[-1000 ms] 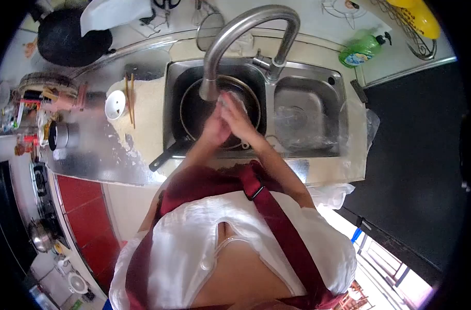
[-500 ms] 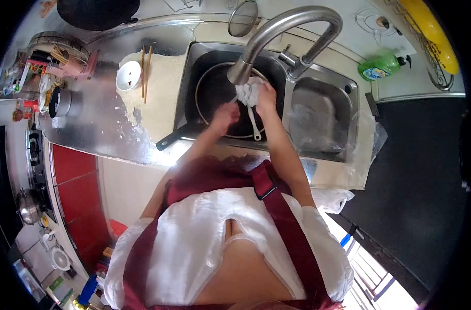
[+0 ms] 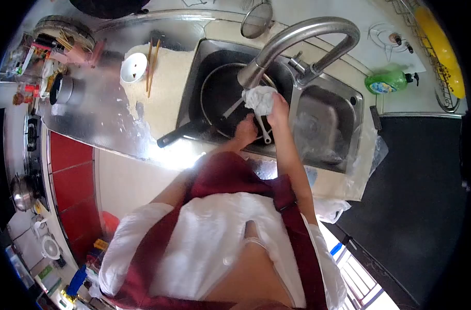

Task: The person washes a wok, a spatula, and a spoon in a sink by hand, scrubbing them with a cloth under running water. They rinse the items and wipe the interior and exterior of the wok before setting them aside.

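Left grip [image 3: 244, 132] sits low at the near rim of the pan [image 3: 217, 95]; the fingers are hidden, so I can't tell if it's clenched or loose. Right grip [image 3: 278, 106] is clenched on a wadded white cloth [image 3: 259, 98], held right under the spout [image 3: 251, 77] and over the pan's right side.

Sweep: a white bowl [image 3: 133, 67] and chopsticks [image 3: 151, 64] sit just beside each other on the counter [image 3: 90, 116]. The pan is in the left basin, its handle [image 3: 178, 135] poking over the front edge toward me. A white spoon [image 3: 264, 132] lies loose in the pan between my grips. The right basin [image 3: 326, 111] has clear plastic in it. The soap bottle [image 3: 384, 82] is well apart, far right.

Risks, my guess:
- The handle overhangs, so a bump from my left arm could tilt or spin the pan.
- The spoon is underfoot for both grips, and a nudge could flick it out.
- The cloth is held in one grip only, and if wet it could slip down into the pan.
- The spout is very close to my right knuckles, so lifting carelessly would knock them.
- I can't tell if water is running. If it is, the cloth could deflect spray onto the counter.
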{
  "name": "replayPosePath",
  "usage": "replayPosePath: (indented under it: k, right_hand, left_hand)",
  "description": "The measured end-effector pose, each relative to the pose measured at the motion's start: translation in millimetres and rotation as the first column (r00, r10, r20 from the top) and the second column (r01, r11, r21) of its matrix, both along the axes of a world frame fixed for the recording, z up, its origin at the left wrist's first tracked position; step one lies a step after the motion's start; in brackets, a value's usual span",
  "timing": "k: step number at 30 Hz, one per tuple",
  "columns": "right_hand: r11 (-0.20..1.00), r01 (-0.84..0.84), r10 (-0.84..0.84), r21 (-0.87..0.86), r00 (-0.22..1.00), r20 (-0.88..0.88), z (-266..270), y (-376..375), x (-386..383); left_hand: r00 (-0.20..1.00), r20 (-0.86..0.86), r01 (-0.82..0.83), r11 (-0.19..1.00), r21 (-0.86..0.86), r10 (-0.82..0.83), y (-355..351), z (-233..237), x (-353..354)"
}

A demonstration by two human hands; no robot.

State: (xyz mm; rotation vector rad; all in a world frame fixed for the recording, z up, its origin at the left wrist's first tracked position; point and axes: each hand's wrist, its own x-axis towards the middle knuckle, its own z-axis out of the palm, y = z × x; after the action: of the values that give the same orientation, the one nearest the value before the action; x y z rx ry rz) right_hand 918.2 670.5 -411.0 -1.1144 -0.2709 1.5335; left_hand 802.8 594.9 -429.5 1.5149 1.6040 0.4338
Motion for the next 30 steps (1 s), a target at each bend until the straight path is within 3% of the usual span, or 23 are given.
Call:
replayPosePath:
  k: [1,2,3,4,7,10,13,14,15,16,17,18,19,20,21,22,23,25,26,30]
  right_hand:
    - [1.000,-0.003,0.003,-0.011,1.000,0.001,-1,-4,1]
    - [1.000,-0.023,0.023,-0.015,1.000,-0.022,2,-3,0]
    - [0.999,-0.042,0.041,-0.017,0.998,-0.048,4,-2,-3]
    - [0.999,-0.042,0.041,-0.025,0.998,-0.053,4,-7,-8]
    - [0.994,-0.080,0.073,-0.078,0.993,-0.088,14,-21,-31]
    - [0.976,-0.202,0.166,-0.086,0.936,-0.311,18,-28,-63]
    - [0.940,-0.337,0.300,-0.051,0.889,-0.345,41,-37,-79]
    - [0.926,-0.375,0.336,-0.047,0.873,-0.353,48,-37,-82]
    - [0.924,-0.379,0.342,-0.042,0.872,-0.352,54,-41,-85]
    - [0.922,-0.387,0.379,0.035,0.876,-0.297,60,-46,-90]
    - [0.911,-0.396,0.412,0.114,0.879,-0.239,66,-50,-95]
    - [0.906,-0.399,0.415,0.141,0.903,-0.114,76,-56,-102]
    - [0.905,-0.401,0.418,0.144,0.902,-0.110,77,-57,-107]
    - [0.871,-0.456,0.434,0.183,0.888,0.149,79,-58,-112]
    - [0.833,-0.514,0.409,0.204,0.821,0.398,80,-58,-115]
    - [0.834,-0.511,0.406,0.207,0.824,0.396,80,-59,-116]
    - [0.796,-0.569,0.304,0.208,0.672,0.676,80,-61,-117]
    - [0.730,-0.669,-0.019,0.141,0.187,0.982,82,-62,-119]
    - [0.740,-0.670,0.003,0.061,0.094,0.996,84,-61,-115]
    - [0.731,-0.670,-0.027,0.132,0.165,0.986,48,-51,-109]
  left_hand:
    - [0.999,-0.019,0.039,0.972,0.231,-0.035,-7,1,-12]
    - [0.983,-0.177,0.111,0.933,0.342,-0.052,-10,35,-26]
    - [0.939,-0.340,0.246,0.806,0.538,-0.059,-8,36,-46]
    - [0.865,-0.492,0.317,0.866,0.386,-0.098,-8,61,-63]
    - [0.698,-0.692,0.343,0.934,0.097,-0.185,-24,90,-105]
    - [0.683,-0.694,0.313,0.950,-0.006,-0.230,-32,57,-124]
    - [0.715,-0.617,0.349,0.933,-0.091,-0.328,-23,42,-135]
    - [0.885,-0.390,0.263,0.964,-0.034,-0.256,-21,49,-137]
    - [0.978,-0.124,0.165,0.986,-0.008,-0.165,-20,59,-138]
    - [0.953,0.275,0.032,0.855,-0.517,0.131,-11,74,-137]
    - [0.951,0.277,0.028,0.858,-0.513,0.135,-10,75,-136]
    - [0.701,0.592,-0.020,0.840,-0.542,0.399,-10,70,-135]
    - [0.289,0.770,-0.044,0.811,-0.583,0.569,-10,65,-133]
    - [0.157,0.823,-0.034,0.836,-0.548,0.546,-12,60,-130]
    - [0.160,0.825,-0.034,0.838,-0.544,0.542,-12,67,-128]
    - [-0.004,0.815,0.052,0.814,-0.579,0.580,-12,74,-127]
    - [-0.166,0.771,0.144,0.788,-0.598,0.615,-12,79,-123]
    - [-0.162,0.726,0.080,0.742,-0.665,0.668,-9,81,-115]
    - [-0.166,0.714,0.073,0.730,-0.679,0.681,-11,82,-114]
    - [-0.188,0.732,0.060,0.751,-0.657,0.655,-17,66,-112]
